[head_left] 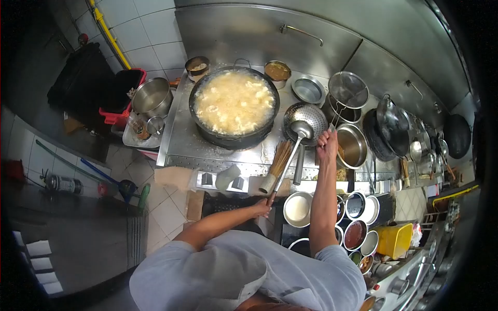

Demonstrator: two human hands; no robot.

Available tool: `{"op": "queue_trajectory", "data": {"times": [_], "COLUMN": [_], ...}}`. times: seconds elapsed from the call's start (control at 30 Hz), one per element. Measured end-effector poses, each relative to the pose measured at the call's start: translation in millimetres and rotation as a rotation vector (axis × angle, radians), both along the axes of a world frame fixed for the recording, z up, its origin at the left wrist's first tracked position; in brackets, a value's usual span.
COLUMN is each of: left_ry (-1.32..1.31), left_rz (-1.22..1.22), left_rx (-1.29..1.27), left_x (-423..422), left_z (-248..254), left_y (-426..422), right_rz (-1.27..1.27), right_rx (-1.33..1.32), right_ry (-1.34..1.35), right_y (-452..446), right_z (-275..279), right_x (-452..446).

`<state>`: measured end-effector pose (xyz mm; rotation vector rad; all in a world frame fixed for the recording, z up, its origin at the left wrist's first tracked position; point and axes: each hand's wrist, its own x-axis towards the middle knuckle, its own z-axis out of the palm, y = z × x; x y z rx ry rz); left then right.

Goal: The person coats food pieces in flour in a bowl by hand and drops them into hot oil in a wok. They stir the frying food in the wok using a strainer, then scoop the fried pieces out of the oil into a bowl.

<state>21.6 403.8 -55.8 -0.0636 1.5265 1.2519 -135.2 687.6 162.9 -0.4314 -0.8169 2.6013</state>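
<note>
My left hand (262, 208) is closed round the wooden end of a long-handled ladle (284, 168). The ladle's bowl lies over a perforated skimmer (307, 115), whose thick handle points toward me. Further right, my right hand (327, 143) grips the handle of a round wire-mesh strainer (348, 88), held above a dark pot and beside a steel pot (353, 145). To the left of both tools, a large wok (233, 141) is full of bubbling oil with pale, battered-looking pieces (231, 101) frying in it. A bamboo brush (279, 160) rests near the ladle's handle.
Bowls of sauce (356, 234) and a white pot of pale liquid (298, 209) stand close to my right arm. Several woks (391, 124) lean at the right. A steel pot (152, 98) sits left of the stove, near a red crate (111, 118).
</note>
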Motion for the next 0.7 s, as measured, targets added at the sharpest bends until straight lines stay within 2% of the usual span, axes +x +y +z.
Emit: {"op": "queue_trajectory", "data": {"times": [0.03,0.1,0.13,0.17,0.23,0.3,0.37,0.4,0.57,0.67,0.7], "left_ry": [-0.001,-0.020,0.093,0.081,0.291,0.329,0.295,0.462,0.307,0.246,0.240], "left_rz": [0.001,0.106,0.176,0.166,0.291,0.301,0.099,0.001,-0.051,-0.193,-0.191], "left_rx": [0.005,0.063,0.101,0.109,0.167,0.156,0.130,0.148,0.221,0.151,0.151], "left_x": [3,3,10,11,16,8,-4,-5,-17,-16,-13], "left_z": [-7,-20,-13,-6,-8,-3,12,-11,13,2,1], "left_y": [3,9,10,11,17,16,2,2,-18,-23,-27], "right_rz": [0.001,-0.106,-0.080,-0.051,0.023,0.069,0.111,0.143,0.347,0.417,0.422], "right_rx": [0.005,0.204,0.346,0.489,0.428,0.540,0.652,0.758,0.984,1.336,1.335], "right_ry": [-0.001,-0.122,-0.138,-0.159,-0.307,-0.358,-0.405,-0.452,-0.532,-0.477,-0.481], "right_y": [-17,-61,-77,-90,-109,-130,-145,-152,-171,-179,-185], "right_z": [10,34,38,41,47,49,49,49,65,65,77], "right_x": [10,30,39,50,76,96,114,123,149,155,155]}}
